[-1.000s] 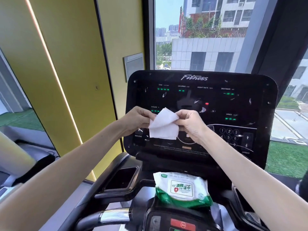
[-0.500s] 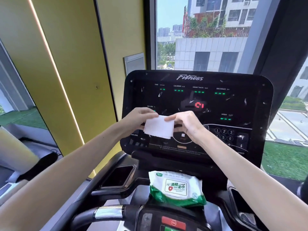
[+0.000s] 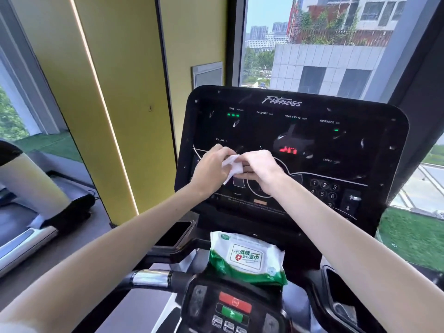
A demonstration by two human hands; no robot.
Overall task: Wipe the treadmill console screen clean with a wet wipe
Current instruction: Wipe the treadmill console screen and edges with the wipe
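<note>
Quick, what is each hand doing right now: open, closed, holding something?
Left hand: closed, pinching the wipe.
Right hand: closed, holding the same wipe.

My left grip (image 3: 211,168) and right grip (image 3: 260,169) both pinch the crumpled white wet wipe (image 3: 235,165) between them, in front of the lower left part of the black treadmill console screen (image 3: 324,145). The screen carries pale specks and smears, with green lights and a red readout lit. A green-and-white pack of wipes (image 3: 245,258) sits just below the console.
</note>
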